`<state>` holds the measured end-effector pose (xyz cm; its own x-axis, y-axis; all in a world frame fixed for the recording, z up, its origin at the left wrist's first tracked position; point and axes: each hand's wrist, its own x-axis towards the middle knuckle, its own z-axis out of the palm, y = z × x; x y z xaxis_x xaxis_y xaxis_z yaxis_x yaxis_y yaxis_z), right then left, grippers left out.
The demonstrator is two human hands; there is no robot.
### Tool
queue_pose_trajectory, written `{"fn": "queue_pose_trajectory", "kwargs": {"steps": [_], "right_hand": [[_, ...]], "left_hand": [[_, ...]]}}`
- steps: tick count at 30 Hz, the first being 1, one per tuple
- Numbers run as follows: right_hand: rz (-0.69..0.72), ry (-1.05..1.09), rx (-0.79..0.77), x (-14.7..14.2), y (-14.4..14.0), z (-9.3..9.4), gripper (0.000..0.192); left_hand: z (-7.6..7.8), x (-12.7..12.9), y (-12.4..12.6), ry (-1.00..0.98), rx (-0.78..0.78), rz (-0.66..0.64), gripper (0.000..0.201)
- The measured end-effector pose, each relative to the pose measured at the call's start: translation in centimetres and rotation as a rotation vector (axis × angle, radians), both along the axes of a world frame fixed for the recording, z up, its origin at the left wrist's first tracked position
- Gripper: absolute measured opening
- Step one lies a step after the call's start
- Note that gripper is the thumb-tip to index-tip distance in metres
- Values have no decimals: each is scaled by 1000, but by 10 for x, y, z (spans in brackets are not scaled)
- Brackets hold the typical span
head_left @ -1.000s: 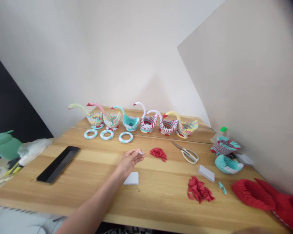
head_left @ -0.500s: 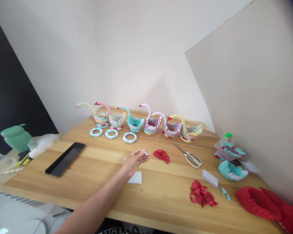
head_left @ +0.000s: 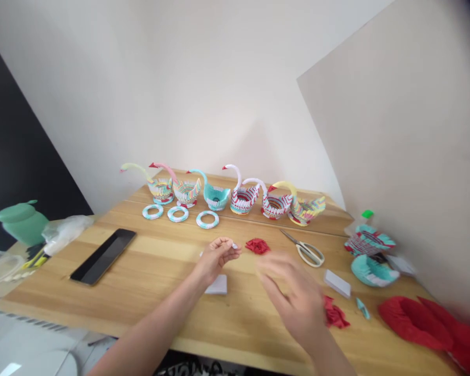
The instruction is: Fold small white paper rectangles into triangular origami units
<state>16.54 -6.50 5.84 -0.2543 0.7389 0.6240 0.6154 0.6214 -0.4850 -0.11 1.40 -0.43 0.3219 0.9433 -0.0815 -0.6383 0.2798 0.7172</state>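
Observation:
My left hand hovers over the middle of the wooden table, its fingertips pinched on a small white paper piece. Just beyond it lies a small pile of red folded paper pieces. My right hand is blurred in motion, fingers spread, holding nothing, above a second red pile. A white paper stack lies under my left wrist.
Several paper swans line the table's far edge, with three paper rings in front. Scissors, a black phone, another white stack, teal and striped paper bowls and a large red paper piece lie around.
My right hand has come into view from the lower right, moving over the near red pile. My left hand has stayed almost still with the white piece.

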Motion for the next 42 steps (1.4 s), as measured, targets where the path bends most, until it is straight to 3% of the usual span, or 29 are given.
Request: {"fn": "queue_pose_trajectory", "kwargs": {"steps": [3, 7, 15, 19, 23, 26, 30, 35, 42], "right_hand": [[-122, -38, 14, -2, 22, -22, 16], [-89, -134, 30, -8, 56, -48, 20], [-46, -164, 91, -11, 64, -54, 16], [-22, -17, 56, -7, 68, -63, 17], [-3, 25, 9, -3, 68, -71, 17], [25, 1, -4, -1, 66, -75, 16], [30, -5, -30, -2, 64, -78, 14], [43, -17, -34, -6, 64, -81, 15], [56, -47, -92, -7, 64, -85, 12]], "left_hand": [[-1, 1, -2, -2, 23, -39, 26], [-3, 3, -2, 0, 45, -48, 24], [-4, 3, -2, 63, 83, -46, 24], [5, -5, 7, 385, 173, 22, 26], [25, -26, 3, 686, 310, 279, 16], [35, -45, -15, 793, 433, 222, 20], [19, -72, -29, 1051, 590, 105, 35], [-6, -92, -8, 1260, 656, 213, 21], [1, -77, 6, 1258, 786, 174, 17]]}}
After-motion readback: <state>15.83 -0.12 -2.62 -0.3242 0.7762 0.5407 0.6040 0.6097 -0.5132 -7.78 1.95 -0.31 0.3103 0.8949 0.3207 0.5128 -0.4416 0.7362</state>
